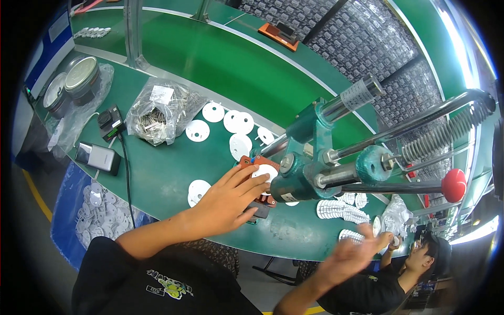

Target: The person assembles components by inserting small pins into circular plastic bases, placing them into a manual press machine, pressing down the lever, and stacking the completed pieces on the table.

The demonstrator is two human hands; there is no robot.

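Note:
My left hand [228,197] reaches over an orange-red fixture [245,161] under a green hand press [296,178]. Its fingers are spread and lie across a white disc [265,170] on that fixture, with the thumb apart on the near side. The press head hides part of the disc. My right hand [357,252], blurred by motion, hovers near the table's front edge right of the press. Some of its fingers stretch out apart, and I see nothing held in them. A red-knobbed lever [452,185] extends right from the press, untouched by either hand.
Loose white discs [198,130] lie behind and left of the press. Stacked white parts [341,210] stand to its right. A bag of metal pins [163,113], a power bank [98,158] and round tins [82,74] are at left. A blue bin [68,210] holds discs. A co-worker [404,268] sits at right.

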